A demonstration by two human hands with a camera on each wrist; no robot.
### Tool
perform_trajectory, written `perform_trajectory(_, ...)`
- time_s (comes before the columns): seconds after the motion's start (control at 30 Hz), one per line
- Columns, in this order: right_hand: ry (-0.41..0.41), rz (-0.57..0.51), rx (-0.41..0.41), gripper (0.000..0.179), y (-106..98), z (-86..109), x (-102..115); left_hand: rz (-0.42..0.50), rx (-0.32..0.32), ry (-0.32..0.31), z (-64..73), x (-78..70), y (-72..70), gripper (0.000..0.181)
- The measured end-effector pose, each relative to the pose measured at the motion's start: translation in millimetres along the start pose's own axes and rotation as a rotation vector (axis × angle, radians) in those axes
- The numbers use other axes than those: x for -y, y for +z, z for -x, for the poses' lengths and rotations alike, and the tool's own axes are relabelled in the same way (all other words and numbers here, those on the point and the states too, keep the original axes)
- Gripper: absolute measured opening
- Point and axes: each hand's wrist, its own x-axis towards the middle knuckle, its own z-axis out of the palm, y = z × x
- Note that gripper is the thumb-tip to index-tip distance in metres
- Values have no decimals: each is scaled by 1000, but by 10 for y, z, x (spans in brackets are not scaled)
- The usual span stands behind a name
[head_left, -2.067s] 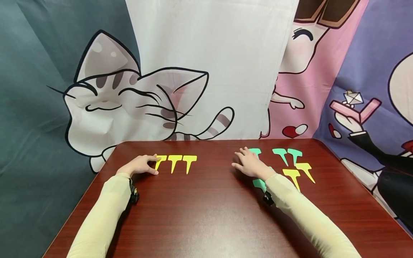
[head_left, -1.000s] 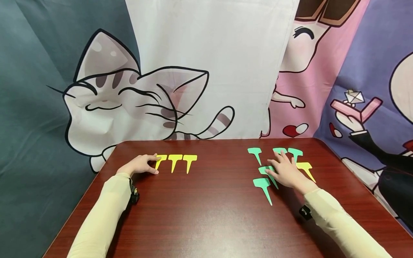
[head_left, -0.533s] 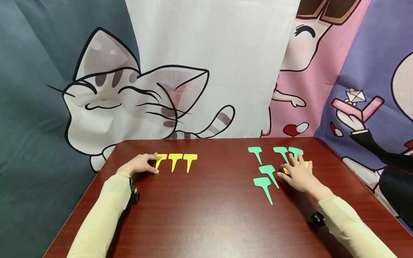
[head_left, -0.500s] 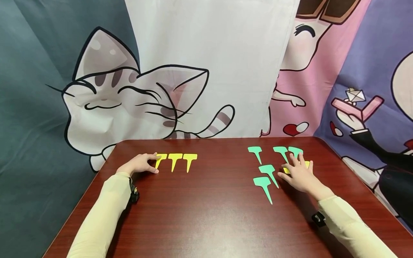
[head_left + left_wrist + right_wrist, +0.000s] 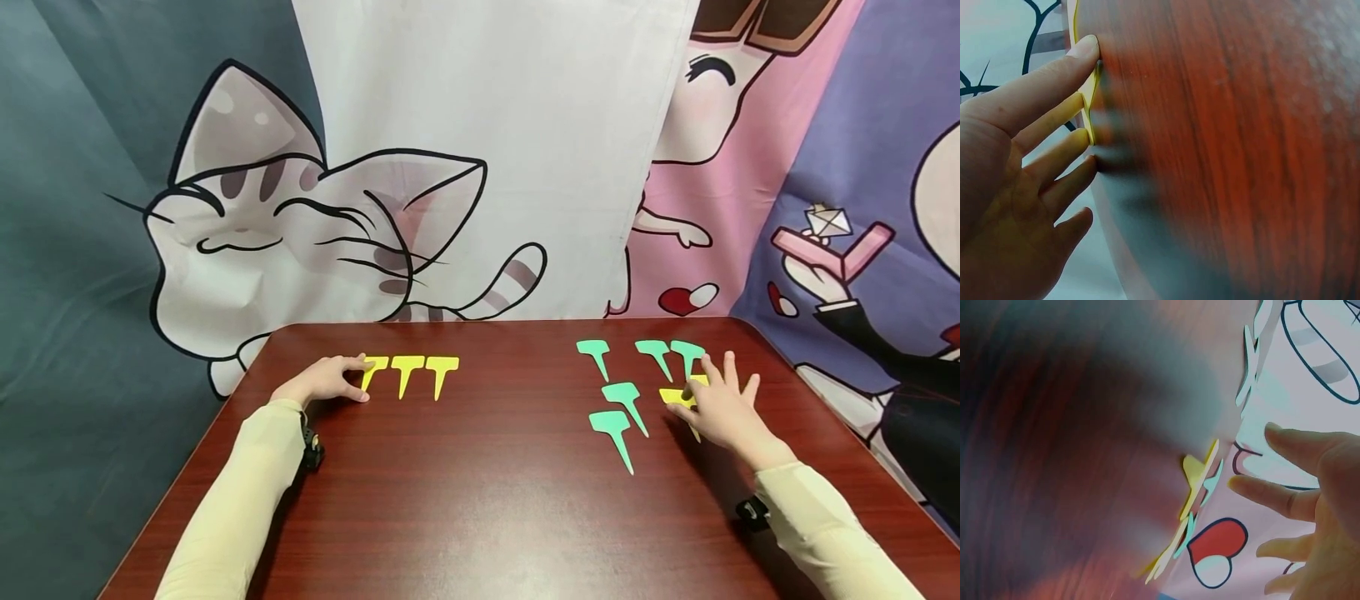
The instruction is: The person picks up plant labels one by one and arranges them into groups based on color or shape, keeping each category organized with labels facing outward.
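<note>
At the left of the table, my left hand (image 5: 322, 380) rests with thumb and index fingertip at the leftmost yellow T-shaped plant tag (image 5: 379, 364). Its fingers are fairly straight in the left wrist view, tips touching the yellow tag (image 5: 1090, 87). Two more yellow tags, a middle one (image 5: 407, 365) and a right one (image 5: 442, 365), continue that row. On the other side, my right hand (image 5: 726, 410) hovers with fingers spread above two yellow tags, a nearer one (image 5: 670, 397) and a farther one (image 5: 701, 379) mostly hidden. Nothing is in its fingers in the right wrist view.
Several green T-shaped tags lie about the right side: back-left (image 5: 593, 347), back-middle (image 5: 652, 347), back-right (image 5: 687, 350), and two nearer ones, upper (image 5: 620, 392) and lower (image 5: 609, 422). The brown table (image 5: 480, 500) ends at a cartoon-printed cloth (image 5: 480, 100).
My right hand has moved rightward from over the left green tags to over the yellow tags, uncovering the green ones. The left hand has stayed at its yellow tag.
</note>
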Motion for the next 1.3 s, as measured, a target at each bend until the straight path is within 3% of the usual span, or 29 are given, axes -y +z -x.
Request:
perform_trajectory(0.2, 30, 20, -5, 34, -2, 20, -65, -4, -3, 1, 6, 0, -5, 74)
perform_trajectory(0.53, 83, 19, 29, 37, 87, 56, -104, -6, -8, 0, 0, 12, 18, 73)
perform_trajectory(0.83, 147, -14, 42, 30, 75, 64, -108, 0, 9, -12, -7, 12, 20, 75)
perform_trajectory(1.03, 152, -30, 24, 31, 48, 42, -106, 10, 2, -7, 3, 8, 9, 74)
perform_trajectory(1.3, 172, -72, 60, 26, 43, 17, -121, 2, -3, -15, -3, 1, 7, 75)
